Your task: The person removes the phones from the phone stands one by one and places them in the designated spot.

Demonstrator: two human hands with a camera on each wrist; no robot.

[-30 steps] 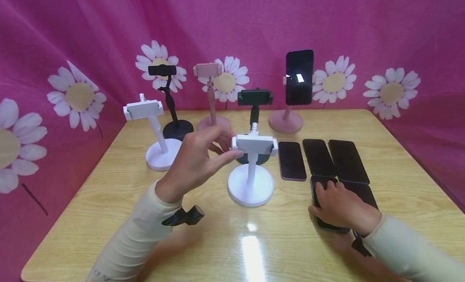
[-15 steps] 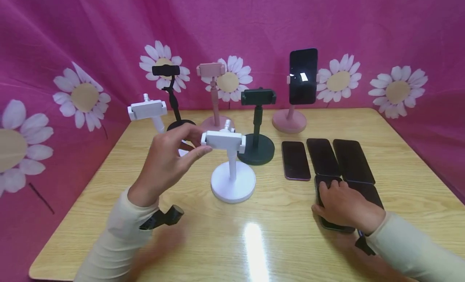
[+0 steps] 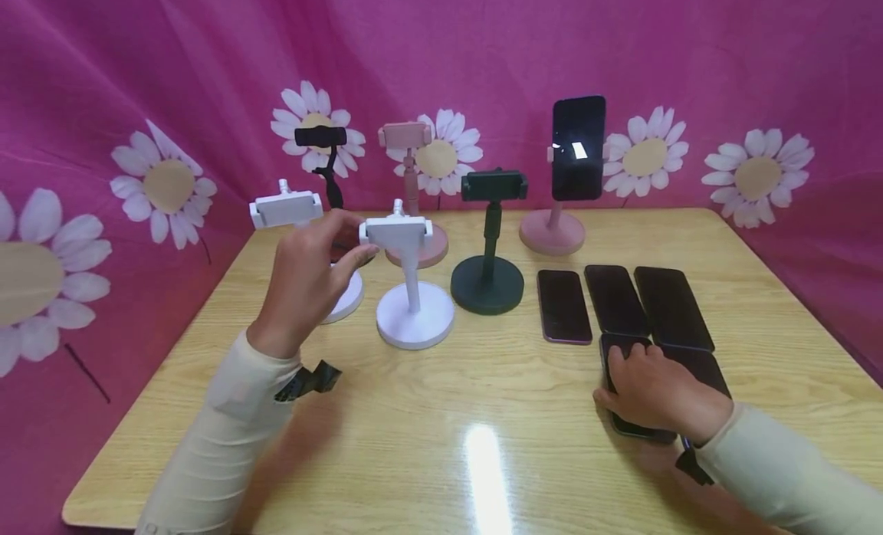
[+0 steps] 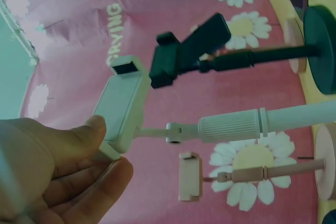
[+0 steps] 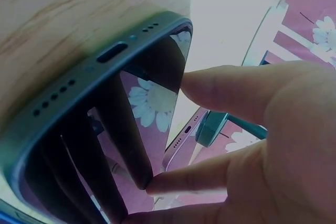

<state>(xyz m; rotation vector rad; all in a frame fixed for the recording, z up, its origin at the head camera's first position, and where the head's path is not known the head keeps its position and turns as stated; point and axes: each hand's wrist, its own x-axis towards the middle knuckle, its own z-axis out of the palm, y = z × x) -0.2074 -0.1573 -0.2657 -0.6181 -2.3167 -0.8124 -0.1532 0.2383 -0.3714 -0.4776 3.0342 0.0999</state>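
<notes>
A white phone stand (image 3: pixel 414 320) stands left of the dark green stand (image 3: pixel 487 282). My left hand (image 3: pixel 303 274) pinches the left end of its clamp, and in the left wrist view the thumb lies on the face of the clamp (image 4: pixel 123 108) with fingers behind. On the right, my right hand (image 3: pixel 658 389) rests on a black-screened phone (image 3: pixel 631 426) lying flat. The right wrist view has fingertips touching the glass of that phone (image 5: pixel 152 103) and the thumb at its side edge. Another phone (image 3: pixel 697 364) beside it is partly covered by the hand.
Phones (image 3: pixel 564 305) lie in a row behind the right hand. A second white stand (image 3: pixel 286 208) is partly hidden behind the left hand. Further back are a black stand (image 3: pixel 320 136), a pink stand (image 3: pixel 407 136) and another pink stand (image 3: pixel 552 232) holding a phone (image 3: pixel 578 148).
The left hand has moved the white stand leftward and a little back, away from in front of the green stand. The right hand stays on the phone.
</notes>
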